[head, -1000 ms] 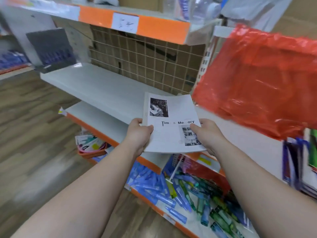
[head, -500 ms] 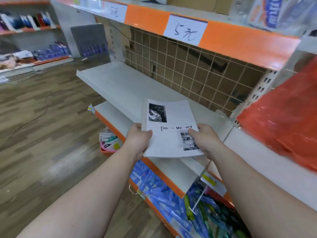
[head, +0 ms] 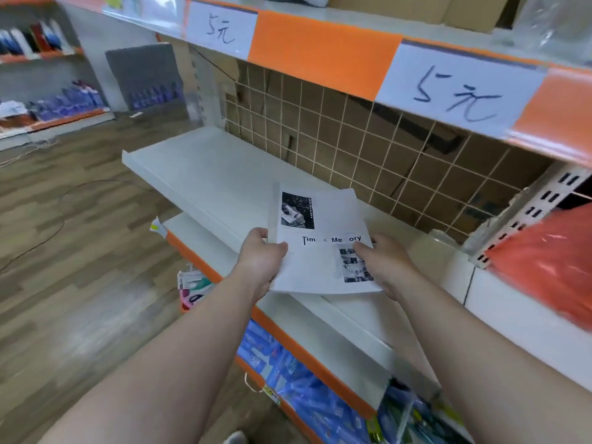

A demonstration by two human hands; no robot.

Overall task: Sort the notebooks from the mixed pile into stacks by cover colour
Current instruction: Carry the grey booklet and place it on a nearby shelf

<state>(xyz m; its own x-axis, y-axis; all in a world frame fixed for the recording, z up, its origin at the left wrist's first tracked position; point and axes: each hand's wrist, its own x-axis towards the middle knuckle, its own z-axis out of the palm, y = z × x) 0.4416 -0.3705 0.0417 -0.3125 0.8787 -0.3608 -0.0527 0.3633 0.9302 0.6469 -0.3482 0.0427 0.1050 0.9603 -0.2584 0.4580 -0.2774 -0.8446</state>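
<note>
Head view: white notebook (head: 320, 248) two-handed.

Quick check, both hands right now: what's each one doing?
Left hand: grip closed on the white notebook's left edge.
Right hand: grip closed on the same notebook's right edge, thumb on the cover.

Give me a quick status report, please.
Left hand and right hand grip white notebook. Held above bare white shelf. Nothing in the way.

Matt white paper notebook (head: 323, 251), smooth painted metal shelf (head: 205, 174), glossy orange plastic bag (head: 551, 267)
</note>
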